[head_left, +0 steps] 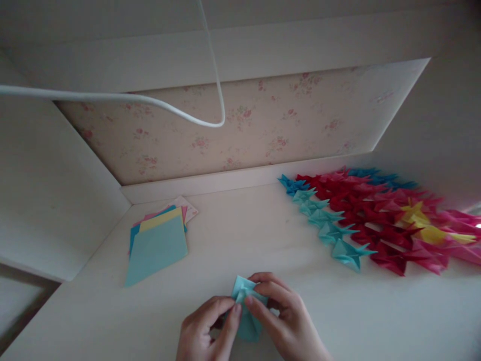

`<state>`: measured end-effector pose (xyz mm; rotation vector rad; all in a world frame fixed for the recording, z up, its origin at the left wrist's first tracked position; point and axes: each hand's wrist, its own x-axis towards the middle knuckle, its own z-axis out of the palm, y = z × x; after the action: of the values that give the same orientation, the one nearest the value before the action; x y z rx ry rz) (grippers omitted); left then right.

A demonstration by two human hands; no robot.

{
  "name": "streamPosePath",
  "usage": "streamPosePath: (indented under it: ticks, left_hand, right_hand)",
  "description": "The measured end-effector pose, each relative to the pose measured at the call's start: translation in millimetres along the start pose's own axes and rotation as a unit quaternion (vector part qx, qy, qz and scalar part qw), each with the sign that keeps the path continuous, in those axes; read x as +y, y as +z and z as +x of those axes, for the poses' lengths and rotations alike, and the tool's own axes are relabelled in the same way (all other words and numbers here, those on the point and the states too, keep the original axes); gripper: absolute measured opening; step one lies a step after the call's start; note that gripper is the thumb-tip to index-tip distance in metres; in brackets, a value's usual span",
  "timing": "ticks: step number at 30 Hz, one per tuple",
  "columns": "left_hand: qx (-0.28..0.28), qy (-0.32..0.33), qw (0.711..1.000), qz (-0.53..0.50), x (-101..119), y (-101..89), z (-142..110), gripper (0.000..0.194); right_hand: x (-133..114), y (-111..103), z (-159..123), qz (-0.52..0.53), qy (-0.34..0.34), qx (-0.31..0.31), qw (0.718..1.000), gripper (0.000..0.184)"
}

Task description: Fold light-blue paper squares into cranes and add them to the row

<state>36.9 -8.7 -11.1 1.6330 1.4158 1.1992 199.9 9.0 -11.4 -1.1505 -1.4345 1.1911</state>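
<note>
A light teal piece of origami paper [250,326], partly folded, is held between both hands near the front of the white table. My left hand [210,326] pinches its left edge between thumb and forefinger. On the other side, my right hand [283,313] grips the right part, its thumb pressing on the front and its fingers curled over the top edge. A small square-cornered flap stands up at the top of the paper. The fingers cover some of the folds.
Flat paper sheets [158,250] in teal, yellow, blue and pink lie stacked at left. Rows of folded paper pieces [376,215] in teal, red, pink, yellow and blue cover the right. A white cable [150,100] hangs in front of the flowered back panel [248,125].
</note>
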Motion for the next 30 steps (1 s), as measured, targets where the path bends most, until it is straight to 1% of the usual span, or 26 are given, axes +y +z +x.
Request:
streamPosePath:
  ticks: [4, 9, 12, 16, 22, 26, 30]
  left_hand:
    - [-0.020, -0.014, 1.000, 0.001, 4.8, -1.4, -0.5, 0.025]
    - [-0.054, -0.059, 0.997, 0.007, 7.2, -5.5, 0.6, 0.032]
    - [-0.073, -0.080, 0.994, -0.008, 8.9, -6.2, 1.8, 0.034]
    - [-0.071, -0.053, 0.995, -0.042, 12.5, -3.2, 3.1, 0.030]
    - [-0.071, -0.009, 0.997, -0.026, 11.5, -3.2, 4.5, 0.022]
    - [-0.071, -0.024, 0.997, -0.023, 9.2, -6.9, 5.3, 0.022]
    - [-0.085, -0.033, 0.995, -0.036, 7.2, -8.7, 6.6, 0.024]
  right_hand:
    - [2.2, 2.3, -0.5, 0.006, 0.008, 0.014, 1.000, 0.032]
    - [2.7, 3.5, -2.4, 0.010, 0.001, 0.006, 1.000, 0.033]
    - [1.0, 3.4, -3.2, -0.001, -0.003, -0.001, 1.000, 0.031]
    - [0.7, 2.6, -2.2, -0.012, -0.020, 0.004, 1.000, 0.025]
    - [0.6, 2.3, -2.3, 0.031, -0.009, -0.051, 0.998, 0.025]
    - [-0.3, 2.1, -2.8, 0.047, -0.002, -0.066, 0.997, 0.026]
    - [-1.4, 1.9, -2.6, 0.046, -0.014, -0.074, 0.996, 0.028]
